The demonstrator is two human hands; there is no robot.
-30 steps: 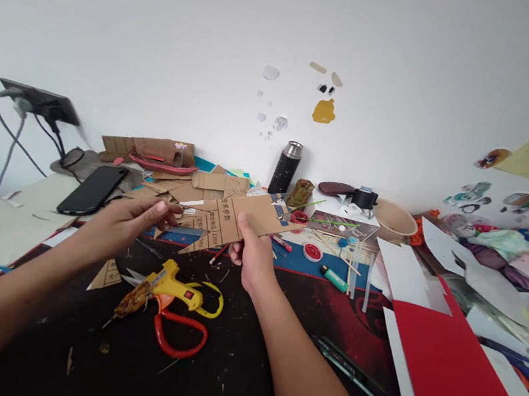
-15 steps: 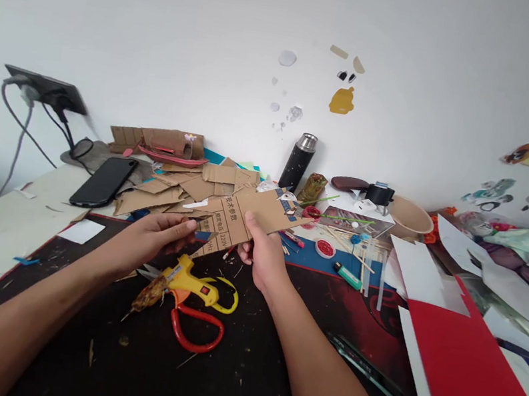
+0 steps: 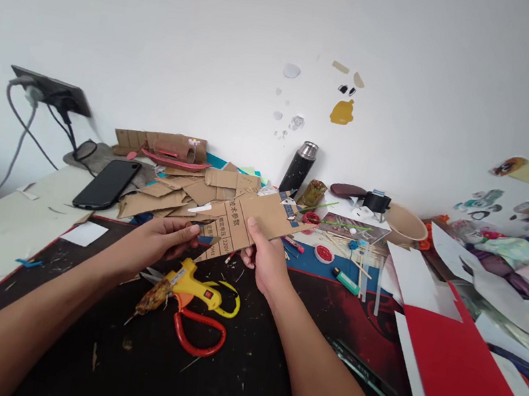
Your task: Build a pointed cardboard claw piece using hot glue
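A cut piece of brown cardboard [image 3: 243,218] with printed lettering and jagged points is held up above the desk mat. My right hand [image 3: 268,263] grips its lower right edge, thumb on top and fingers beneath. At the left end, my left hand [image 3: 169,236] is closed, thumb and fingers pinching a narrow cardboard point; its other fingers are curled. Just below both hands lie a yellow hot glue gun [image 3: 196,288] with a brown-stained nozzle and a pair of scissors [image 3: 197,342] with red and yellow handles, partly under the gun.
Behind the hands is a heap of cardboard scraps [image 3: 162,201], with a black phone [image 3: 107,184] to its left. A black thermos [image 3: 298,168] stands by the wall. Rightward are a green lighter [image 3: 346,281], a utility knife [image 3: 366,377] and red card [image 3: 452,378].
The camera view has shifted slightly, so everything sits a little lower in the picture. Both hands keep their hold on the cardboard piece, with hardly any movement.
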